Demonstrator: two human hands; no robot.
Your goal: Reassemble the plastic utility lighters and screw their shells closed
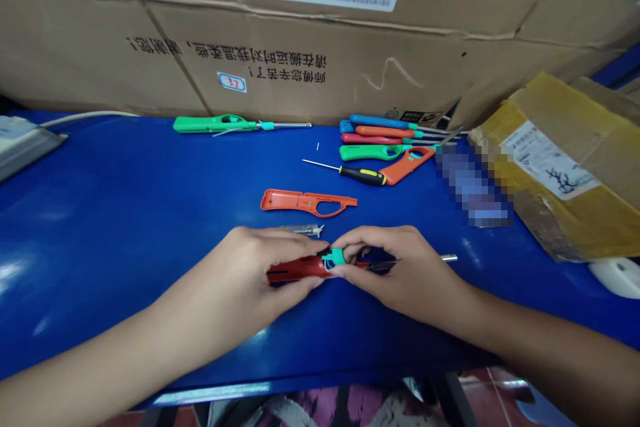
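Note:
My left hand (260, 267) and my right hand (400, 267) meet over the blue table (125, 213), both closed on one red long-nosed lighter (295, 268). The left hand grips the red body. Fingers of the right hand pinch the teal collar (334, 256) and cover the front part; the metal nozzle tip (447, 258) sticks out to the right. Just behind my hands lies an orange lighter shell half (305, 201), open side up. A small clear metal-tipped part (303, 230) lies between it and my left hand.
A green lighter (225, 124) lies at the back. Several coloured lighters (385, 137), an orange shell (407, 163) and a black-and-yellow screwdriver (350, 173) lie back right. Cardboard boxes (300, 33) wall the rear; a taped yellow box (560, 167) stands right, a white device (20, 143) left.

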